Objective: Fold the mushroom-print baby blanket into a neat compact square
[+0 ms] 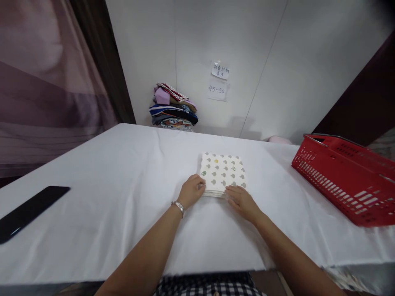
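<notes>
A folded white cloth (222, 172) lies in the middle of the table, printed with grey tree-like shapes and a few green and yellow ones. Several layers show along its near edge. My left hand (191, 191), with a silver band on the wrist, is closed at the cloth's near left corner, fingers curled against its edge. Over the near right part rests my right hand (242, 202), its fingers stretched out together on the cloth's near edge. The undersides of both hands are hidden.
A white cloth covers the table (148, 230). On the right stands a red plastic basket (342, 181). A black flat slab-like object (31, 211) lies at left. Folded fabrics (173, 107) are piled beyond the far edge, against the wall, near paper signs (219, 80).
</notes>
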Available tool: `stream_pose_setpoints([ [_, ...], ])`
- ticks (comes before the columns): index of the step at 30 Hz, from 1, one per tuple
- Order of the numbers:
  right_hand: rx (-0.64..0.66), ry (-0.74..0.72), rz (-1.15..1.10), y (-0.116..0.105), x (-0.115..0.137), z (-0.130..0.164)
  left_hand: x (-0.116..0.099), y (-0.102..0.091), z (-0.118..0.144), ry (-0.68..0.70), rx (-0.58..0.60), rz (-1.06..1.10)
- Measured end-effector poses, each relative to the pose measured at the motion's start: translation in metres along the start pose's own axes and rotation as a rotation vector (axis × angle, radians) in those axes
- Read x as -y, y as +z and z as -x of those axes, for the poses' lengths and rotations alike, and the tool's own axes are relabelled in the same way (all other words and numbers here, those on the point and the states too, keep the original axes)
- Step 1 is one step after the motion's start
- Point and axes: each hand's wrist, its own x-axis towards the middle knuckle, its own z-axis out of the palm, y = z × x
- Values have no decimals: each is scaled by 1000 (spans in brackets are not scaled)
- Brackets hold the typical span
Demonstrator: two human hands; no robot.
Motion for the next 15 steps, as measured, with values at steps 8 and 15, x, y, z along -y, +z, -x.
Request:
stream_pose_setpoints([
  [8,75,-36,-71,9,6,-99,-4,18,1,76,119,-143],
  [15,309,106,99,56,-2,-189,0,18,2,79,135,-118],
])
